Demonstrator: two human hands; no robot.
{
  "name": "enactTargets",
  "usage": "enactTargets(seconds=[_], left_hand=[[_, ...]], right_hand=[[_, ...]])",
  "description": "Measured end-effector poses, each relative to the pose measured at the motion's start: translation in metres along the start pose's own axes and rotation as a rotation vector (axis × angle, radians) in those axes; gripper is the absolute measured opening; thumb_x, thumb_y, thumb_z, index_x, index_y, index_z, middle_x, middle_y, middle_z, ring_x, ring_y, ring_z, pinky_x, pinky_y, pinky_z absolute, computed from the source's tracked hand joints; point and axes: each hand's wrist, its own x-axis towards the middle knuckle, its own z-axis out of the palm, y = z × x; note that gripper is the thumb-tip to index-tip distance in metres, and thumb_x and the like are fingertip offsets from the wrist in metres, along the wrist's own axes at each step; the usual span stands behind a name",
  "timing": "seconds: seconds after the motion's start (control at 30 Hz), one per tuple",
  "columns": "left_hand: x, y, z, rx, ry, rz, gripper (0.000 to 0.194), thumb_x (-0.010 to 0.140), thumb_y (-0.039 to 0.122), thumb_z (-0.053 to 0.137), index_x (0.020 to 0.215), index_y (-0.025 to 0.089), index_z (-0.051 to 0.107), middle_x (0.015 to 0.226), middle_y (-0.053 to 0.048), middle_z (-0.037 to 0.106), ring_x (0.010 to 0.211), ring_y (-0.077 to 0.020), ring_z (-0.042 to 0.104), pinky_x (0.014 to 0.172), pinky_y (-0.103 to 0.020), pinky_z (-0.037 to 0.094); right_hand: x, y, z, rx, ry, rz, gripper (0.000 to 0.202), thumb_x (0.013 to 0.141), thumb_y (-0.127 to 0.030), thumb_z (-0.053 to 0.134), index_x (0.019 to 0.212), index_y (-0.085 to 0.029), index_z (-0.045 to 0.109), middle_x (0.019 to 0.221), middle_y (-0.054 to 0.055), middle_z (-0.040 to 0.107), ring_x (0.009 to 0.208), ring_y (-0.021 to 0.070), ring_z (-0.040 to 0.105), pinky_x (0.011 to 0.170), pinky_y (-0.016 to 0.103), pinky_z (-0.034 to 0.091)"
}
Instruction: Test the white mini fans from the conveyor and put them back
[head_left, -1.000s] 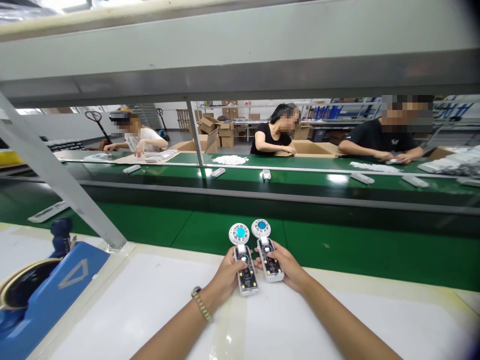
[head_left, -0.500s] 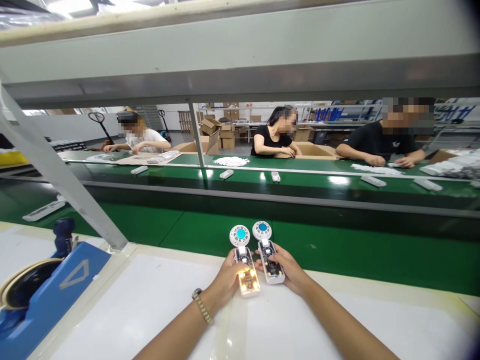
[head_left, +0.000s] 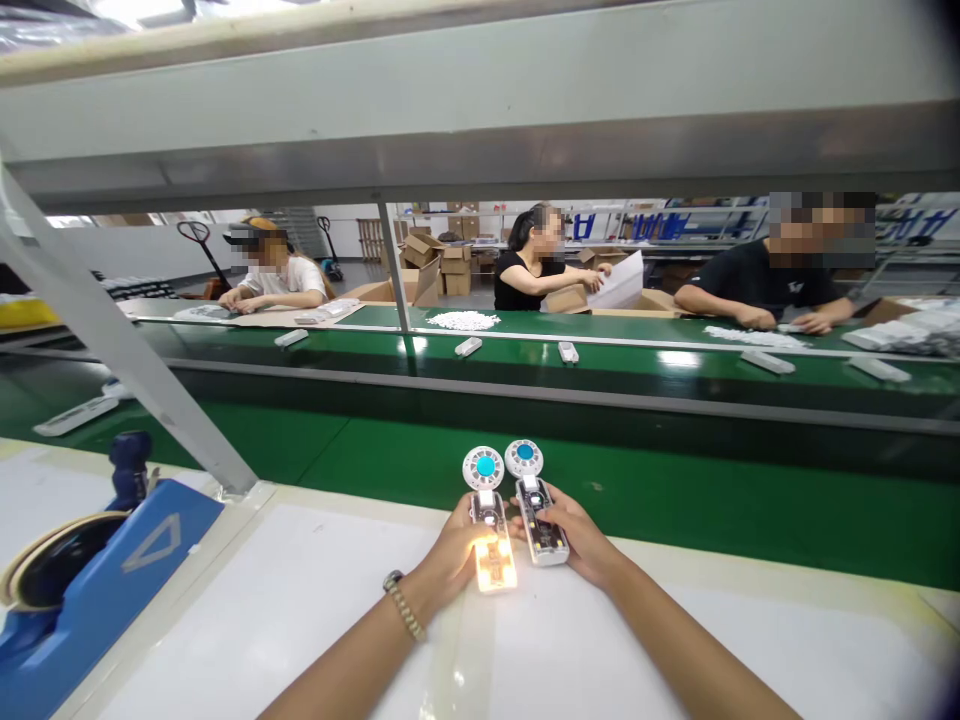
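Note:
My left hand (head_left: 452, 552) is closed around a handheld device with a round, fan-like head (head_left: 495, 565), its thumb on the front. The lower body of this device glows bright yellow-orange, and its slotted white head has a light-blue centre. My right hand (head_left: 579, 532) grips a similar device with a darker blue centre (head_left: 546, 540), the thumb lying on its circuit board. Only small spots of yellow show on that board. Both devices are side by side, heads pointing away from me, above the white tabletop's (head_left: 360, 560) far edge. The fingers underneath are partly hidden.
A green conveyor belt (head_left: 675, 500) runs beyond the tabletop; white casings (head_left: 768, 362) lie on the farther green lane. A blue tape dispenser (head_left: 127, 590) and slanted metal post (head_left: 142, 350) stand left. Overhead is a shelf (head_left: 480, 120). Three co-workers sit opposite.
The left-hand device glows more brightly. Casings on the far lane have shifted right, while the near-belt piece has moved left. The middle co-worker now handles a white sheet at a box.

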Motion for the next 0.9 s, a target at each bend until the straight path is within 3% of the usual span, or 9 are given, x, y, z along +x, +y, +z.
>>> enactTargets(seconds=[0.37,0.9], left_hand=[[-0.0029,0.002,0.0032,-0.024,-0.013,0.01,0.047,0.053,-0.003,0.053,0.096,0.017,0.046,0.099,-0.007,0.06,0.076,-0.0207,0.063,0.075,-0.041,0.051],[-0.0016,0.0008,0.0028,0.01,-0.021,0.006,0.054,0.053,-0.002,0.059,0.101,0.016,0.044,0.095,-0.007,0.06,0.078,-0.021,0.062,0.075,-0.039,0.049]], right_hand=[[-0.0021,-0.0021,0.0029,0.0,-0.008,0.005,0.039,0.063,-0.014,0.064,0.1,-0.018,0.054,0.093,0.006,0.067,0.081,0.0211,0.065,0.078,0.039,0.05],[-0.0016,-0.0009,0.002,0.0,-0.054,-0.005,0.043,0.059,-0.009,0.059,0.101,-0.019,0.052,0.094,0.006,0.067,0.083,0.0225,0.065,0.085,0.044,0.046]])
